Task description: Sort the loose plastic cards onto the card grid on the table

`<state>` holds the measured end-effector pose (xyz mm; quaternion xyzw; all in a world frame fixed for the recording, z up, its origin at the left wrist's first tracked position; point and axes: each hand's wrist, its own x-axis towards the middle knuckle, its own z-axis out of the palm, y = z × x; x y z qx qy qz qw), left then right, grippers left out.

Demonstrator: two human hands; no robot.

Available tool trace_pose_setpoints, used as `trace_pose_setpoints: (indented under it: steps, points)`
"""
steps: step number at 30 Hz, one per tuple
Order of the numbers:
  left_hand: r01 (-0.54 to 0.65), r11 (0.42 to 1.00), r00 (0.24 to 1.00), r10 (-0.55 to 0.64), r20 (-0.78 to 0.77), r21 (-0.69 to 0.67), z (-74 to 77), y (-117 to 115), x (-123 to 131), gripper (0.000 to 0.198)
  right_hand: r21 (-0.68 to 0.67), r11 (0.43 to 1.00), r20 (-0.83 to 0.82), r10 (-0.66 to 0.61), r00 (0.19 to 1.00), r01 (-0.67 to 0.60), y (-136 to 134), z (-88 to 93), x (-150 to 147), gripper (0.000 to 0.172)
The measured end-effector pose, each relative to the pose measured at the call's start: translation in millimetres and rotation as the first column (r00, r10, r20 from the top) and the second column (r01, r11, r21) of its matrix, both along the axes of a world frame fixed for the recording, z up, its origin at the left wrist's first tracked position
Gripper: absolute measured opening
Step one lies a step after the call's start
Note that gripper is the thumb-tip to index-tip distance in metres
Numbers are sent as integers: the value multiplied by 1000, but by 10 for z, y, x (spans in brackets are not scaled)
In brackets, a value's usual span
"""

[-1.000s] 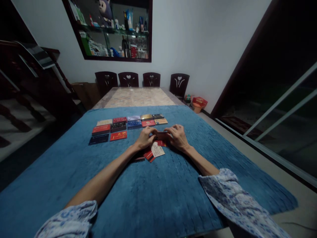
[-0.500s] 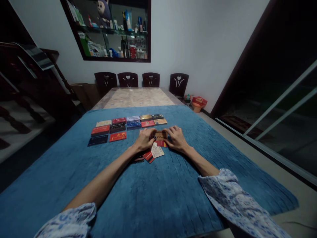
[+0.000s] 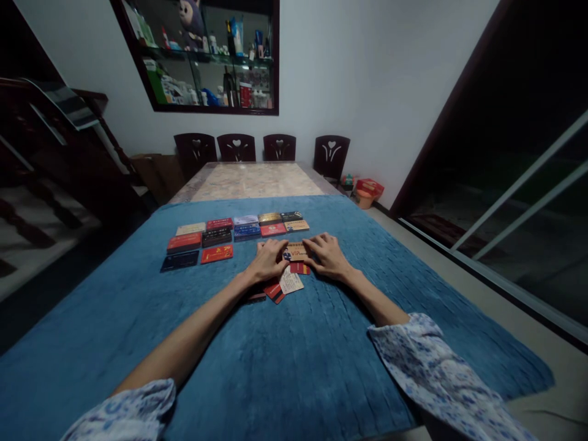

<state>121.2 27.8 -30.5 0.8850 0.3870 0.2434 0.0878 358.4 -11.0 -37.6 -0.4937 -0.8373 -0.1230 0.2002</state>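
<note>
Between my two hands is a tan VIP card [image 3: 295, 252], gripped at its left end by my left hand [image 3: 267, 262] and at its right end by my right hand [image 3: 327, 256]. Fingers and thumbs of both hands are closed on its edges. Just below it lie loose cards: a cream card [image 3: 291, 282], a red card with a dark stripe [image 3: 274, 293] and a red and yellow card [image 3: 300, 268]. A dark card is partly hidden by my left wrist. Beyond, to the left, several card piles stand in rows, among them an orange-red one [image 3: 184, 242] and a blue one [image 3: 247, 231].
A blue cloth [image 3: 285, 367] covers the near part of the table. Its bare patterned top [image 3: 261, 179] shows at the far end. Dark chairs [image 3: 331, 154] stand behind, below a wall cabinet [image 3: 215, 60]. Glass doors are on the right.
The VIP card has tilted, so its printed face now shows more brightly between my fingers. My hands have barely moved, and the view has shifted very slightly.
</note>
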Motion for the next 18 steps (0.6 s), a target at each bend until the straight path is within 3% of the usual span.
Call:
trace_pose_setpoints:
  steps: [11, 18]
  points:
    - [-16, 1000, 998, 14, -69, -25, 77, -45, 12, 48, -61, 998, 26, 22, 999, -21, 55, 51, 75, 55]
    - [-4, 999, 999, 5, -37, 34, 112, -47, 2, 41, -116, 992, 50, 48, 998, -42, 114, 194, 84, 52]
